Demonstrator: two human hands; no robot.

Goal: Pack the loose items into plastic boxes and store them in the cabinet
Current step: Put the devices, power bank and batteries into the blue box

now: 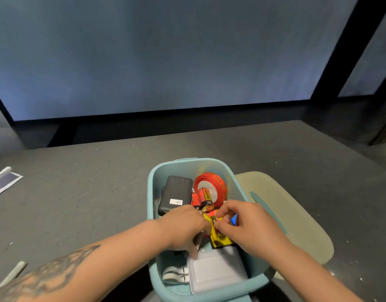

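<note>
A light blue plastic box (154, 192) stands open on the grey floor in front of me. Inside lie a black power bank (175, 192), a red tape roll (211, 188), a red-and-black battery (206, 199), a yellow packet (216, 235) and a clear flat case (216, 270). Both my hands are down in the box over the yellow packet. My left hand (184, 227) has curled fingers at the packet's left side. My right hand (242, 221) pinches its top edge. The packet's middle is hidden by my fingers.
The box's pale green lid (292, 216) lies flat just right of the box. A folded paper (4, 182) lies at the far left and a pale stick (12, 274) at the lower left. A large dark-framed panel (155, 62) stands behind.
</note>
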